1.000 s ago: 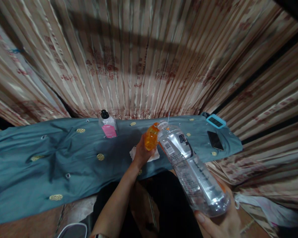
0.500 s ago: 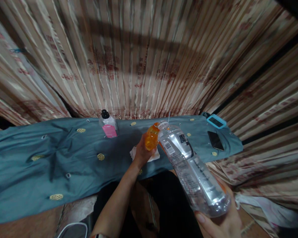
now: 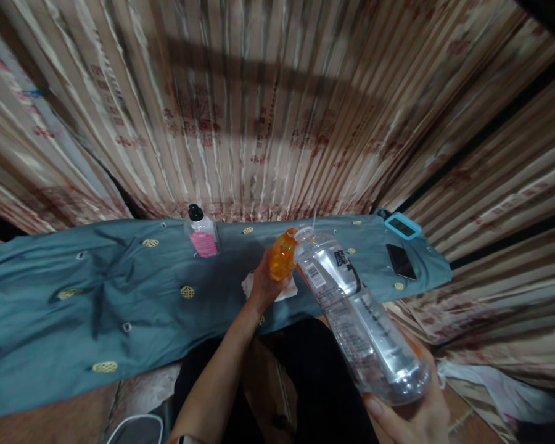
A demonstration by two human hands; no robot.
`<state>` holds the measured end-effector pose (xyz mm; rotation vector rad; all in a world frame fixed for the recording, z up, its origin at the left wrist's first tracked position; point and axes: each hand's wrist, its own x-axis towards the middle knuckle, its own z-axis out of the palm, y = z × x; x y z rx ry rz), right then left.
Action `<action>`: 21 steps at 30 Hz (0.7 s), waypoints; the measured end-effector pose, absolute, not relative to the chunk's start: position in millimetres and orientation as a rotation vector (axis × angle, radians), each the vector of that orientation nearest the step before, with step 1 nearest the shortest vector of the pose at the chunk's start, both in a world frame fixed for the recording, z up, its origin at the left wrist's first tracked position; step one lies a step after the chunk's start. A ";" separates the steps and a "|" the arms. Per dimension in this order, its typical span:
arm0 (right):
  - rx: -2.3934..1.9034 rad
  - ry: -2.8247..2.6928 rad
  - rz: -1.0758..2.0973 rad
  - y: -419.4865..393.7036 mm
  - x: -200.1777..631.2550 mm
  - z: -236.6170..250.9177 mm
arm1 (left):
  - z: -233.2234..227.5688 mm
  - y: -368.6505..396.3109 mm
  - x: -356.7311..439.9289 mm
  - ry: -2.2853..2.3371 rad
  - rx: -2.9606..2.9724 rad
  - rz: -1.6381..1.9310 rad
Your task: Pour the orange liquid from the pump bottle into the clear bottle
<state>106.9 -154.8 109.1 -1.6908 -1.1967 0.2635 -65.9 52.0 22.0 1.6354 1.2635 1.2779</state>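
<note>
My left hand (image 3: 264, 280) is closed round a small orange see-through bottle (image 3: 283, 254) over the middle of the cloth. In my right hand (image 3: 419, 401) is a large clear plastic bottle (image 3: 358, 314), gripped near its base. This bottle leans up and to the left, its neck at the top of the orange one; whether the two mouths touch I cannot tell. Dark printing and a barcode show on its label. Beneath my left hand lies a white tissue or cloth (image 3: 287, 291), partly hidden.
A bottle with a black cap and pink label (image 3: 203, 240) stands on the teal patterned cloth (image 3: 157, 271), left of centre. At the right end lie a blue-framed device (image 3: 403, 226) and a dark phone (image 3: 401, 261). Pleated curtains (image 3: 259, 111) hang behind and to the right.
</note>
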 end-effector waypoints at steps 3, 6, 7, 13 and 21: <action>-1.678 -1.191 0.264 -155.0 107.3 108.5 | 23.0 51.9 -65.9 1.263 1.650 1.277; -1.679 -1.200 0.267 -155.2 107.9 107.9 | 24.5 52.0 -65.9 1.273 1.656 1.264; -1.687 -1.205 0.266 -155.2 108.1 107.9 | 24.8 52.0 -65.9 1.279 1.658 1.260; -1.681 -1.270 0.229 -155.6 114.4 104.8 | 23.8 51.9 -66.0 1.284 1.677 1.269; -1.692 -1.284 0.223 -156.0 113.9 104.1 | 22.6 52.2 -65.7 1.287 1.658 1.261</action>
